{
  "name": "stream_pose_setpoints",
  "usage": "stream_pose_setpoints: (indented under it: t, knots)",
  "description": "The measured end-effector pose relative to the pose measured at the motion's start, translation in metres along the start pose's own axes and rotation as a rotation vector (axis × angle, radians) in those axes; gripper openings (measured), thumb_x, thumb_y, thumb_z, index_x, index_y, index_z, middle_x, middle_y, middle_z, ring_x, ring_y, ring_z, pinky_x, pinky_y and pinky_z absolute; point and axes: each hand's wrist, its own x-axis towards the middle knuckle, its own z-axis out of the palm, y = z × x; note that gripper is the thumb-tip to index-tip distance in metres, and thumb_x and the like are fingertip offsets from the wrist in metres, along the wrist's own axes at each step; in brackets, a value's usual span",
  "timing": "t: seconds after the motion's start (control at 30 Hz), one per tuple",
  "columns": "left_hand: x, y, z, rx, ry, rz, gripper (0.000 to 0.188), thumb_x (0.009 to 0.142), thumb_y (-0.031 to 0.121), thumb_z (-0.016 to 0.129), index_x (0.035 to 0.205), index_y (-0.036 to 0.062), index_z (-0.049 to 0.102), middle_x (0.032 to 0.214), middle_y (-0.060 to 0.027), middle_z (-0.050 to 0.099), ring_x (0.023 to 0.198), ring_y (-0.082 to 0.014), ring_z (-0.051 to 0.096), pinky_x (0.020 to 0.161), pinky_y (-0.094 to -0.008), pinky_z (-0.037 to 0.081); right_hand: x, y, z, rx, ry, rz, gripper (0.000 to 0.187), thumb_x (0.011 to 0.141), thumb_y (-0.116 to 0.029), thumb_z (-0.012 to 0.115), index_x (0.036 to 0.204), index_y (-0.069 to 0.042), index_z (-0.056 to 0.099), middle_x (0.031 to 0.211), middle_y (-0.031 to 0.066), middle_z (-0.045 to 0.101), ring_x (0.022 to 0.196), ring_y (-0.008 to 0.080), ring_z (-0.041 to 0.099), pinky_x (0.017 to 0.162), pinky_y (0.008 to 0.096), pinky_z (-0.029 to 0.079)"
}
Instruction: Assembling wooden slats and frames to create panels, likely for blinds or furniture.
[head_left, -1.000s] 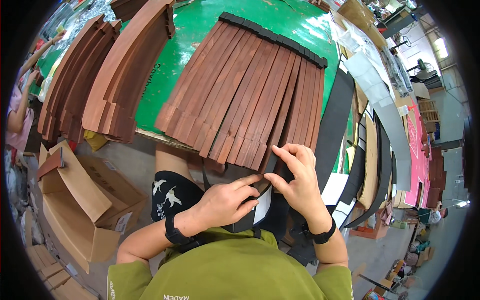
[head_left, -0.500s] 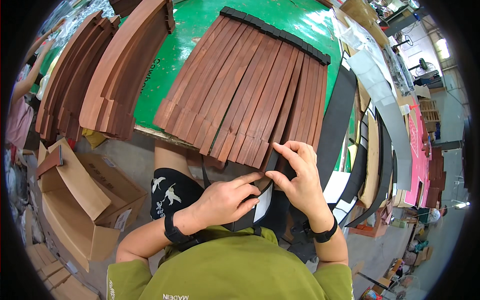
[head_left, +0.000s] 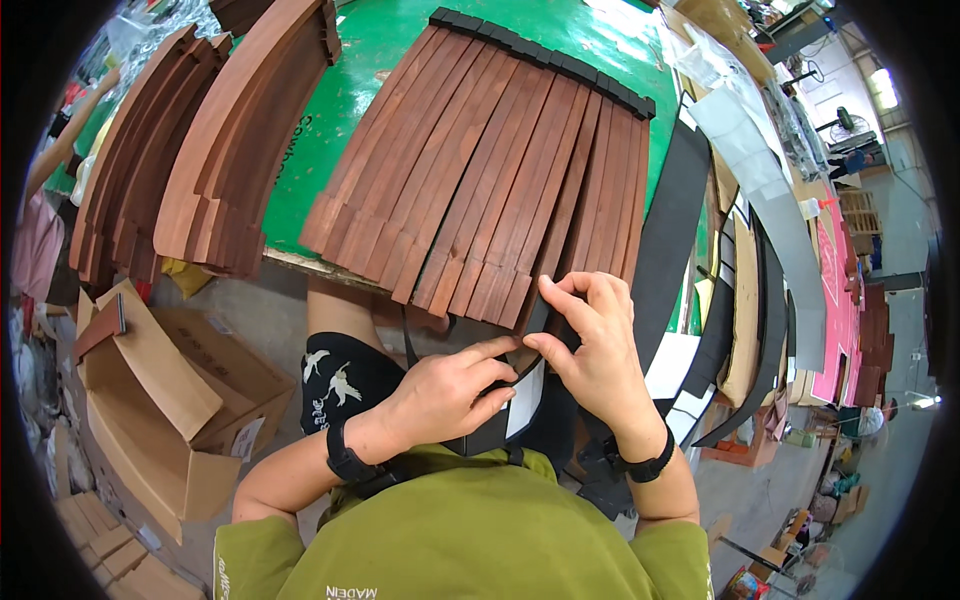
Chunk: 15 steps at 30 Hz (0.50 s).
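Observation:
Reddish-brown wooden slats [head_left: 470, 190] lie side by side on the green tabletop, fanned a little apart at their near ends. Black end pieces [head_left: 545, 62] cap their far ends in a row. My right hand [head_left: 598, 350] is at the near end of the slats, thumb and index finger closed around a black strip [head_left: 537, 318] by one slat's tip. Just left of it, my left hand [head_left: 450, 390] has its fingertips pressed together on the lower part of that strip. Fingers hide how the strip meets the wood.
Stacked curved wooden pieces [head_left: 240, 140] stand on the table's left. Below them is an open cardboard box [head_left: 190, 400]. Long black sheets [head_left: 680, 220] and a grey curved strip [head_left: 765, 190] lie to the right. Another person's arm [head_left: 65, 140] shows at far left.
Both hands stay at the same slat end, with the fingertips shifted only slightly. The slats sit a little higher and further left in the picture.

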Motion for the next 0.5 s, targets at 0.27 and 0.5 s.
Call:
stream_pose_setpoints:
  t: [0.27,0.5]
  knots:
    - [-0.004,-0.002,-0.002,0.003,-0.040,0.028,0.015,0.090,0.018,0.072,0.099,0.0062,0.068,0.116,-0.0129,0.070,0.081,-0.0299,0.071,0.067,-0.0385,0.057,-0.002,-0.003,-0.002,-0.064,-0.069,-0.026,0.075,0.067,-0.022,0.088,0.133,-0.001,0.059,0.129,0.0132,0.054,0.124,0.0364,0.046,0.106,0.0510,0.035]
    - [-0.007,0.006,-0.030,-0.131,-0.154,-0.082,0.015,0.090,0.011,0.073,0.103,0.0066,0.069,0.080,-0.0100,0.072,0.074,-0.0263,0.071,0.066,-0.0335,0.055,-0.012,-0.007,-0.004,-0.296,-0.081,0.024,0.081,0.073,-0.019,0.082,0.143,0.003,0.047,0.145,0.0181,0.045,0.139,0.0378,0.038,0.118,0.0539,0.024]
